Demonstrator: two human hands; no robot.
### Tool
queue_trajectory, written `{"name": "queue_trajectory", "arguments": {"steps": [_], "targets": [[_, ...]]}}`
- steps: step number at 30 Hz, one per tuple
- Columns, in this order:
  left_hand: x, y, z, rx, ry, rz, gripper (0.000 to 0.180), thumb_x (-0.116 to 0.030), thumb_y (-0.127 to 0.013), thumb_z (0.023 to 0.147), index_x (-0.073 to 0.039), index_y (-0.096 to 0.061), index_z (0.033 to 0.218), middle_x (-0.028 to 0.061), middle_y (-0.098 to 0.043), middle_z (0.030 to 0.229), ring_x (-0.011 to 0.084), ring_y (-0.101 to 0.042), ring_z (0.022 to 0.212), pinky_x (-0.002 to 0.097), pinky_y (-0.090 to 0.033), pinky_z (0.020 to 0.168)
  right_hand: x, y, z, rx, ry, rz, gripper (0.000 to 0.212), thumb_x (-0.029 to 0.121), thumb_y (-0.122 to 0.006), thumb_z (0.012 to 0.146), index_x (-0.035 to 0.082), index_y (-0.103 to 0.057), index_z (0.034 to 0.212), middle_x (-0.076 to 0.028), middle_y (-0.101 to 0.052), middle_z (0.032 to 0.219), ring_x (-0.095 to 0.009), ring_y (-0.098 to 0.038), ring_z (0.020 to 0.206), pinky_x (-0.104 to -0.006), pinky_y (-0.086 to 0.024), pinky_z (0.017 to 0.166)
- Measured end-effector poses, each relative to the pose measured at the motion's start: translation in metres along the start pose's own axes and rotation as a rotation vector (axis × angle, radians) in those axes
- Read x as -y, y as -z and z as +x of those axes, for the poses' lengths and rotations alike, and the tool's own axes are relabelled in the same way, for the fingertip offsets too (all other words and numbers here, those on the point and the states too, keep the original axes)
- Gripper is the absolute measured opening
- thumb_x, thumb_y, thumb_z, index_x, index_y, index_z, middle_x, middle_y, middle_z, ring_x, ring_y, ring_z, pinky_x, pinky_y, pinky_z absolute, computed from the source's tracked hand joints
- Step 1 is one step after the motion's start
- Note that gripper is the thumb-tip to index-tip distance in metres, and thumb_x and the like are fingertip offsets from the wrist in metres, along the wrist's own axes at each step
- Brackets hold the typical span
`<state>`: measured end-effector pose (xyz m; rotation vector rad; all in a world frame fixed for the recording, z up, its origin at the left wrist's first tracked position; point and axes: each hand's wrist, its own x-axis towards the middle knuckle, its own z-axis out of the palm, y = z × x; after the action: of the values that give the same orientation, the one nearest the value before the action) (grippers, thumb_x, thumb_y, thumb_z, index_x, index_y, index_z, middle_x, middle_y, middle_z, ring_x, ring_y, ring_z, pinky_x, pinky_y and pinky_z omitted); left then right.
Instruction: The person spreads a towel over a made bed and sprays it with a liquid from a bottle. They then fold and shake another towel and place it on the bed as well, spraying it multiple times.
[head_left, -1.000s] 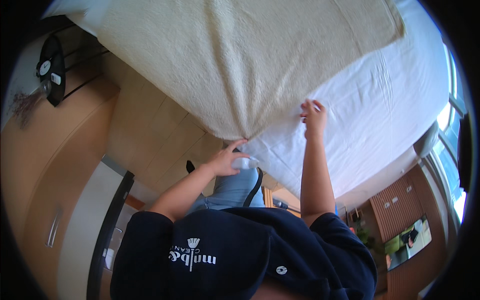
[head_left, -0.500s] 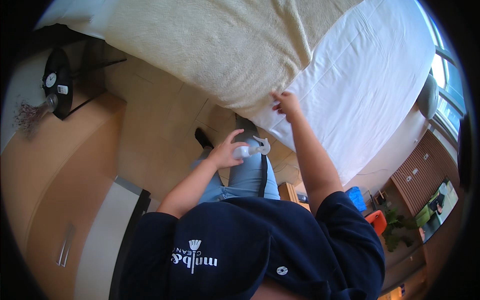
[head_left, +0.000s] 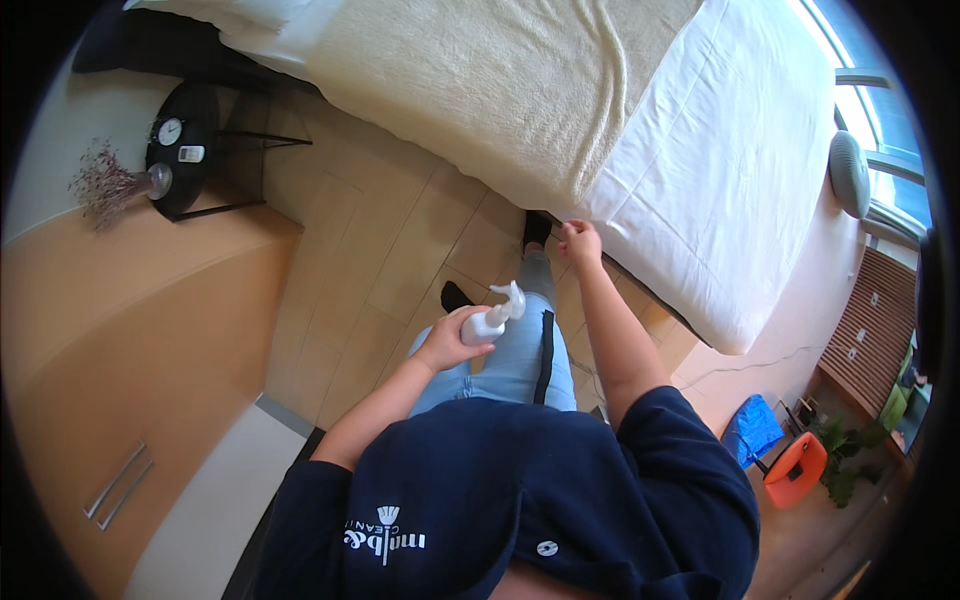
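Observation:
My left hand (head_left: 448, 343) is wrapped round a white spray bottle (head_left: 482, 328) with a trigger head, held in front of my thighs. Beside the near edge of the bed, my right hand (head_left: 582, 245) has its fingers curled in. Whether anything is between those fingers cannot be made out. A cream blanket (head_left: 470, 95) covers the left and middle of the bed, its lower corner close to my right fingertips. Smooth white bedding (head_left: 710, 190) shows to the right of it.
At left stands a round black side table (head_left: 190, 165) with a clock and a vase of dried flowers, beside a wooden cabinet (head_left: 150, 330). To the right are a blue bag (head_left: 752, 430), an orange chair (head_left: 797, 470) and a plant. A cable lies on the floor.
My right hand has drawn back from the blanket's edge and its fingers have curled in. The spray bottle has dropped slightly lower in view. The whole view has shifted, showing more floor.

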<state>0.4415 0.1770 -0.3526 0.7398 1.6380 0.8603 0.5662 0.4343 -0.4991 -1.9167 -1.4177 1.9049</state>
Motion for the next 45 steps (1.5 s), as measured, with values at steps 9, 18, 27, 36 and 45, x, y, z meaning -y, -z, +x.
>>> {"name": "queue_trajectory", "arguments": {"steps": [9, 18, 27, 36, 45], "targets": [[-0.054, 0.006, -0.034, 0.118, -0.143, -0.210, 0.059, -0.027, -0.074, 0.069, -0.005, -0.047, 0.116, 0.0067, -0.057, 0.104, 0.0172, -0.055, 0.095, 0.0311, -0.044, 0.080, 0.065, -0.046, -0.272, 0.362, 0.619, 0.107, 0.060, 0.028, -0.057, 0.084, 0.006, -0.028, 0.131, -0.011, -0.044, 0.120, -0.019, -0.046, 0.105, -0.0322, -0.037, 0.090], [-0.102, 0.060, -0.014, 0.070, -0.413, 0.202, 0.072, -0.035, -0.070, 0.071, 0.001, -0.037, 0.123, 0.0160, -0.046, 0.119, 0.0240, -0.048, 0.108, 0.0342, -0.040, 0.089, 0.143, -0.062, -0.221, -0.247, 0.855, -0.054, 0.026, 0.021, -0.047, 0.088, 0.001, -0.053, 0.104, -0.016, -0.060, 0.091, -0.031, -0.058, 0.083, -0.0365, -0.043, 0.074], [-0.074, 0.187, 0.012, 0.134, 0.037, 0.501, 0.043, -0.025, -0.063, 0.077, -0.001, -0.053, 0.110, 0.0170, -0.058, 0.105, 0.0268, -0.057, 0.096, 0.0335, -0.045, 0.082, 0.339, 0.011, -0.014, -0.622, 0.774, -0.014, 0.049, 0.047, -0.039, 0.088, 0.001, -0.058, 0.092, -0.017, -0.062, 0.087, -0.035, -0.058, 0.085, -0.0404, -0.043, 0.073], [0.019, 0.295, -0.029, -0.291, 0.620, 0.307, 0.038, -0.023, -0.064, 0.078, 0.001, -0.055, 0.106, 0.0124, -0.061, 0.093, 0.0199, -0.058, 0.083, 0.0303, -0.047, 0.072, 0.498, -0.002, 0.124, -0.713, 0.622, -0.128, 0.050, 0.050, -0.036, 0.088, 0.005, -0.058, 0.087, -0.014, -0.064, 0.080, -0.034, -0.059, 0.083, -0.0411, -0.043, 0.073], [0.049, 0.268, -0.019, -0.335, 0.643, -0.176, 0.032, -0.018, -0.062, 0.081, 0.000, -0.054, 0.106, 0.0062, -0.058, 0.089, 0.0130, -0.054, 0.077, 0.0249, -0.046, 0.068, 0.552, -0.112, 0.126, -0.415, 0.685, -0.184, 0.049, 0.047, -0.036, 0.089, 0.004, -0.059, 0.088, -0.020, -0.060, 0.090, -0.037, -0.056, 0.087, -0.0431, -0.042, 0.074]]}}
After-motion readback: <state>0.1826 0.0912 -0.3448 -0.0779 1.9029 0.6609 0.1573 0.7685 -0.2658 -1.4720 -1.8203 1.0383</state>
